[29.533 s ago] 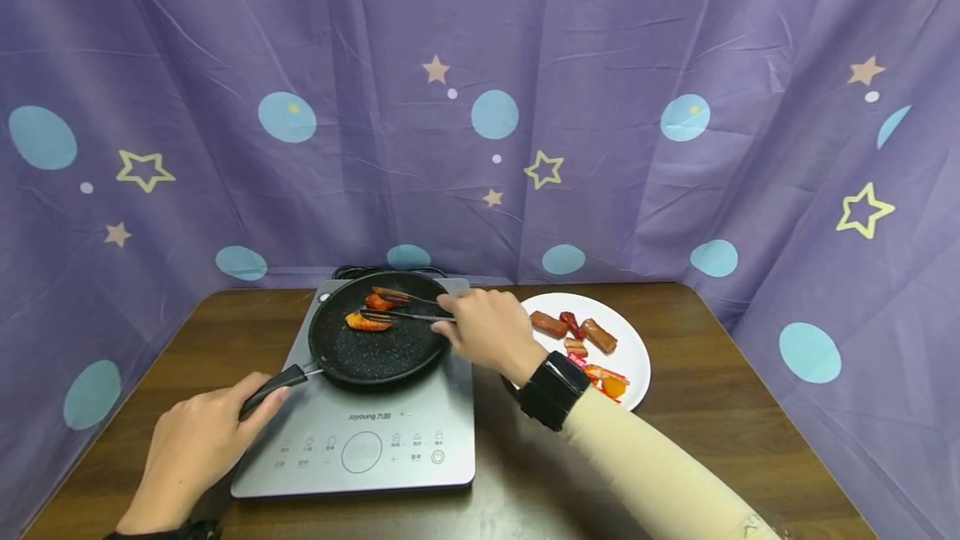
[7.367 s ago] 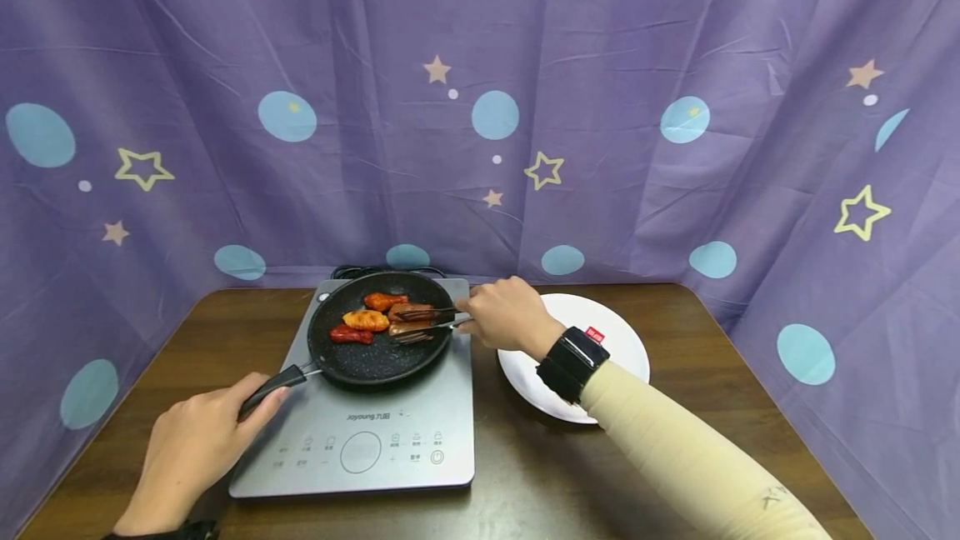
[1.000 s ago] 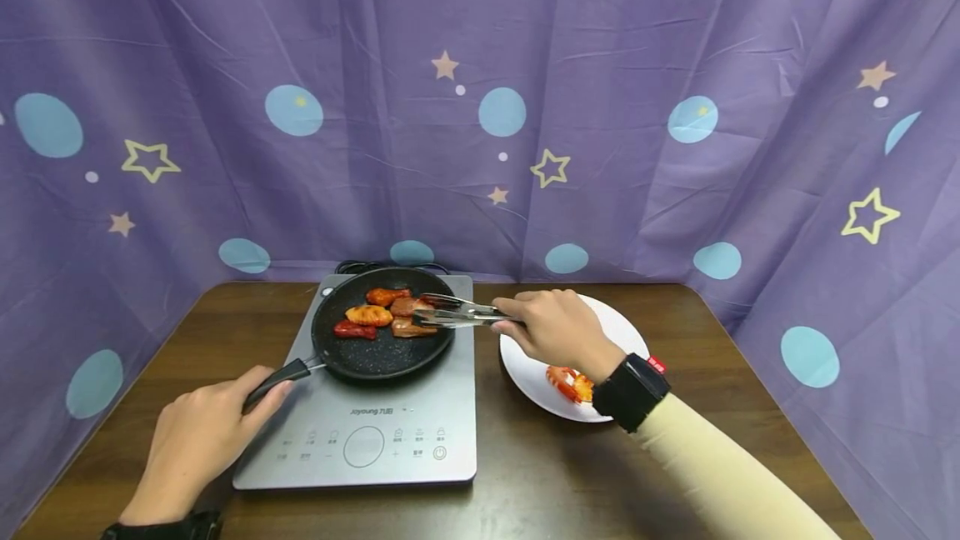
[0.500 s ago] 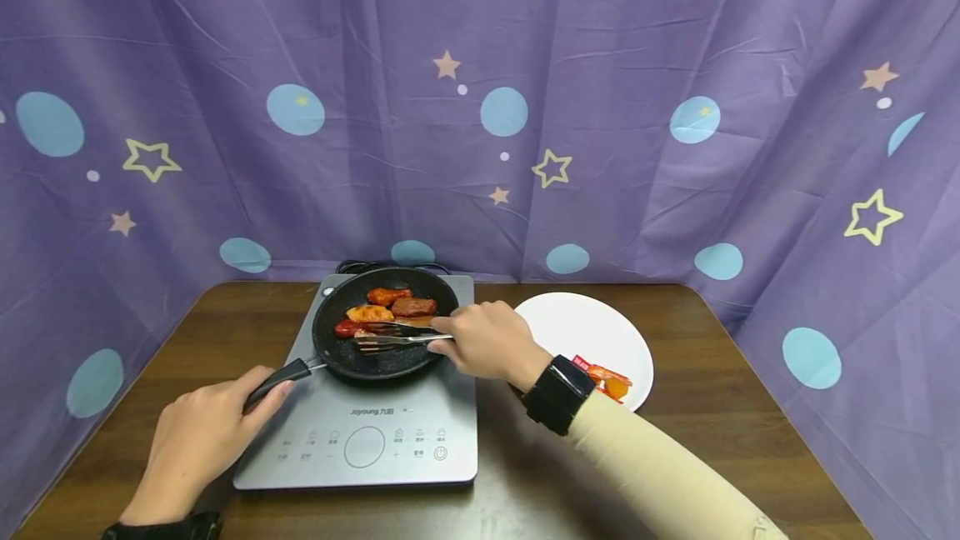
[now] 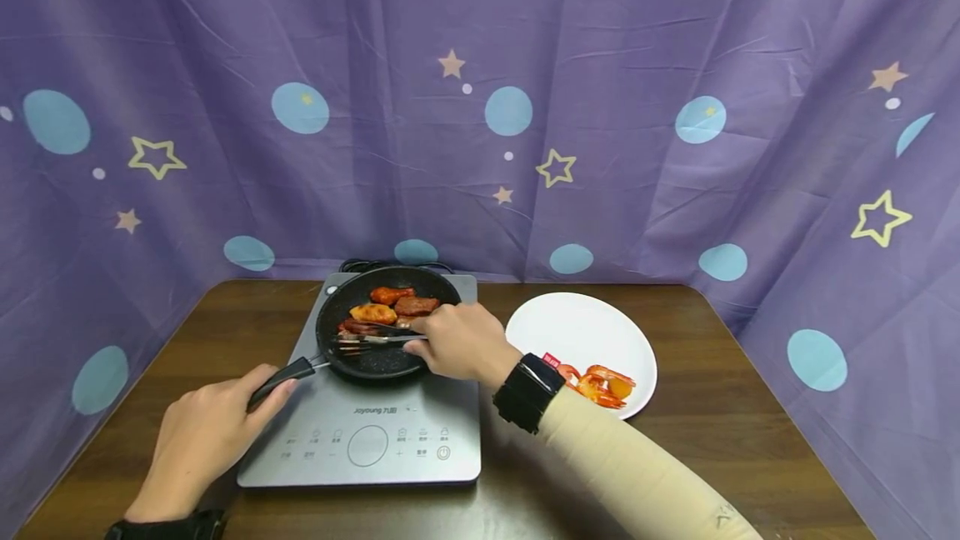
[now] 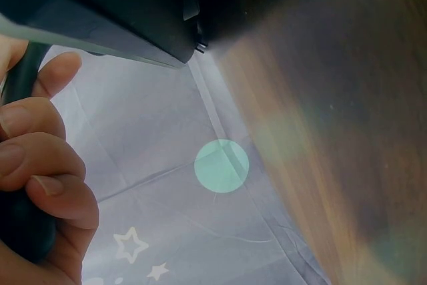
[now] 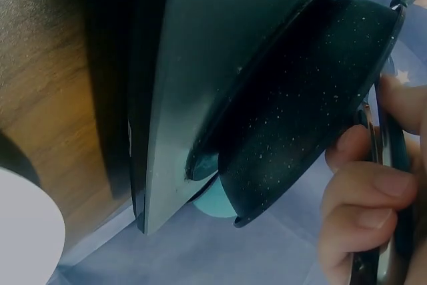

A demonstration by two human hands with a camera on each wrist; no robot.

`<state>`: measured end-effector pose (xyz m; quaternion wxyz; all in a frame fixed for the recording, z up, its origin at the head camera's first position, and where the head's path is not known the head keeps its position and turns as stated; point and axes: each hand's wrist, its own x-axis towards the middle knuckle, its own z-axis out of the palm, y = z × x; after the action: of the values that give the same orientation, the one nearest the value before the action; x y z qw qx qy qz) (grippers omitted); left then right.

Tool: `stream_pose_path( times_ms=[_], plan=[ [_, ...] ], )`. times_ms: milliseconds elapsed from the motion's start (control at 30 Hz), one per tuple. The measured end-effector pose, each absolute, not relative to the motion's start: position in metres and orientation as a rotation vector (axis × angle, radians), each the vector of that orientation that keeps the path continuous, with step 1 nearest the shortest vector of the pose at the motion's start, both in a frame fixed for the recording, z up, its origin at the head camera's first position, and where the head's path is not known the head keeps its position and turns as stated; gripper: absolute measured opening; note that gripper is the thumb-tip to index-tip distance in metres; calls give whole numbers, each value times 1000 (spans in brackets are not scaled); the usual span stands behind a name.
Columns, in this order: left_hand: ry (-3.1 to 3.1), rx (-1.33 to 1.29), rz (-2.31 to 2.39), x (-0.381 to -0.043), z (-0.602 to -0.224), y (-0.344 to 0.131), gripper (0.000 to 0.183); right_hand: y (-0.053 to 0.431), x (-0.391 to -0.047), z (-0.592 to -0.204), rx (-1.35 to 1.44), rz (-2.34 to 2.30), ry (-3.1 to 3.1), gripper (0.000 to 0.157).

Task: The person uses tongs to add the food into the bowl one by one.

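- The right hand (image 5: 461, 340) was clamped on the tongs (image 5: 390, 339), its fingers curled round them in the right wrist view.
- The tongs lay over the near part of the pan (image 5: 382, 363), their long axis running almost straight across from right to left, with the pronged tips pointing to the person's left.
- The two tips stood a little apart, one nearer the person than the other, at a dark red piece (image 5: 351, 327); whether they pinched it could not be told.
- The left hand (image 5: 213, 423) was clamped on the pan's black handle (image 5: 285, 379), fingers wrapped round it and thumb along it.
- The handle's long axis slanted from the pan's near left rim towards the person and to the left.
- In the pan, beyond the tongs, sat an orange-yellow wing (image 5: 372, 313), a reddish drumstick (image 5: 392, 295) and a browned slab (image 5: 417, 307); the wing and the slab lay roughly crosswise.
- The pan stood on the rear part of a silver cooktop (image 5: 442, 402), with a dark cable (image 5: 356, 266) behind.
- To the right, a white plate (image 5: 577, 319) bore red-orange shrimp (image 5: 600, 386) near its front edge.
- Wooden table (image 5: 750, 398) lay underneath; a purple curtain (image 5: 600, 48) with stars and blue spots hung behind.
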<state>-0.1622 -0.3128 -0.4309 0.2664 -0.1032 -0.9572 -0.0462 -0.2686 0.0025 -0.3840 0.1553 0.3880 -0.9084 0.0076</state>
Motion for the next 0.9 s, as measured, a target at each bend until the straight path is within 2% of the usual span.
stream_pose_path(
  times_ms=[567,900],
  plan=[
    [-2581,-278,-131,-163,-431,-312,30,9,-266,-382,1078,11,-2641,38],
    [-2623,-246,-145,-163,-430,-313,32,18,-260,-379,1070,12,-2580,23]
  ],
)
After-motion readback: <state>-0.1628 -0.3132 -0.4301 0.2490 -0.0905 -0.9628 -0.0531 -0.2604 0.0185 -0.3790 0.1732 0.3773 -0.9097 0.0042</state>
